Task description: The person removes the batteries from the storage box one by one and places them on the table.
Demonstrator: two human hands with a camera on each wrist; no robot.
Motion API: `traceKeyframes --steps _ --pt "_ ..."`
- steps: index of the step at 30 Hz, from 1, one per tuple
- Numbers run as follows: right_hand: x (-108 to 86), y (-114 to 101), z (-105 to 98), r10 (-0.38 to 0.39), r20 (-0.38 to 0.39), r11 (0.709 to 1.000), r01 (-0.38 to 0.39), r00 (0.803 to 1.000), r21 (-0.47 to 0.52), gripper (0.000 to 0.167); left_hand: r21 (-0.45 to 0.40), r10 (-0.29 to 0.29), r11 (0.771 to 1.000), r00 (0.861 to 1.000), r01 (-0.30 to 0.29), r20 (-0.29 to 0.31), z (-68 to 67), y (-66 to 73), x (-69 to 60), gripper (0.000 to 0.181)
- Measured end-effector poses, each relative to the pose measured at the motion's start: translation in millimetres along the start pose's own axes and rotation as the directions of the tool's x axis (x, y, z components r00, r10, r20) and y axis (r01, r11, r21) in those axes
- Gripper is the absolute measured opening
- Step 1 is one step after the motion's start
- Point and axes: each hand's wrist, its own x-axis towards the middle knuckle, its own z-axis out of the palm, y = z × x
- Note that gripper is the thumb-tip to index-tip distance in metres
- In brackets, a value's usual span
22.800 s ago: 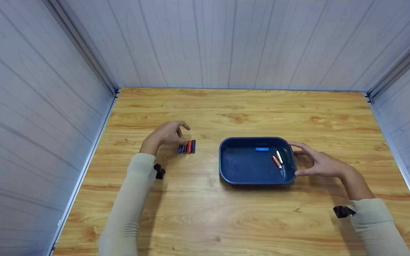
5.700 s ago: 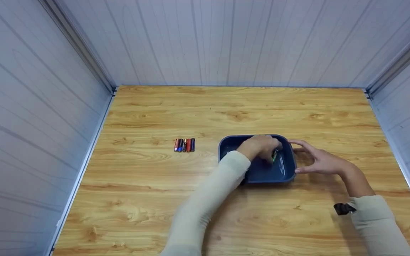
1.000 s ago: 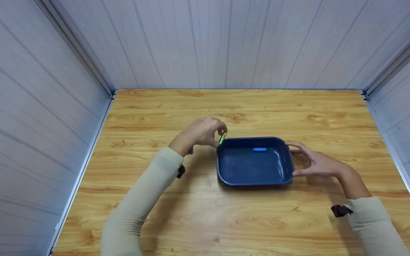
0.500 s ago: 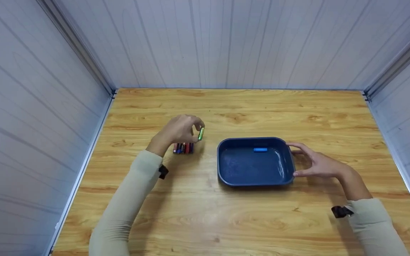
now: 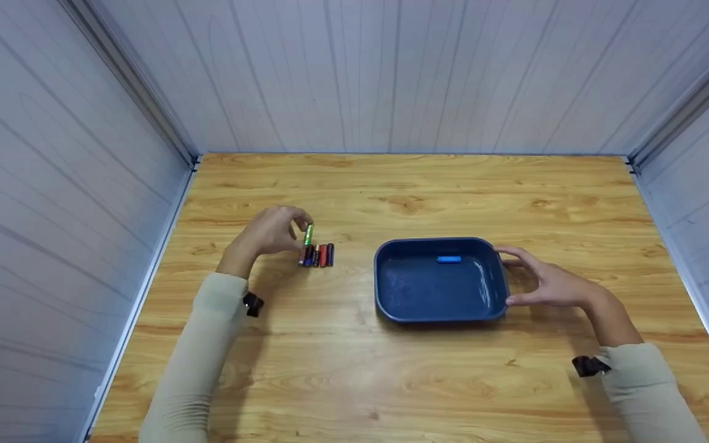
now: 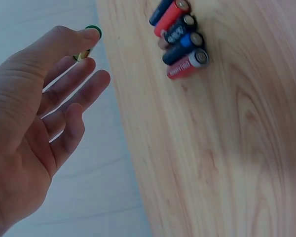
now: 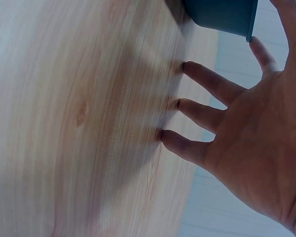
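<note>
My left hand (image 5: 267, 231) pinches a green battery (image 5: 309, 234) between thumb and fingertips, above the left end of a row of batteries (image 5: 322, 255). In the left wrist view the green battery (image 6: 93, 33) is mostly hidden by the thumb, and several dark and red batteries (image 6: 178, 42) lie side by side on the table. My right hand (image 5: 554, 285), fingers spread, touches the right side of a dark blue tray (image 5: 416, 289). A light blue battery (image 5: 449, 259) lies inside it near the back wall. In the right wrist view, fingertips (image 7: 190, 68) rest on the table beside the tray.
The wood-grain table (image 5: 354, 381) is enclosed by a pale panel wall (image 5: 391, 74) at the back and by panels on the left and right. A stretch of bare table lies between the battery row and the tray.
My left hand has carried the green battery leftward from the tray to the battery row. Compared with the oldest frame, the row is longer and the tray holds fewer batteries. My right hand stays put.
</note>
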Motion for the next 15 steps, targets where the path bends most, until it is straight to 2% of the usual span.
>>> traceKeyframes --steps 7,15 --pt "-0.3 -1 1 0.0 -0.004 1.0 0.0 1.0 -0.007 0.1 -0.09 -0.064 0.994 0.998 0.065 0.009 4.0 -25.6 -8.4 0.045" --pt "-0.8 2 1 0.01 -0.005 1.0 -0.01 1.0 -0.005 0.1 -0.112 -0.132 0.984 0.99 0.136 0.043 16.5 -42.4 -11.6 0.045"
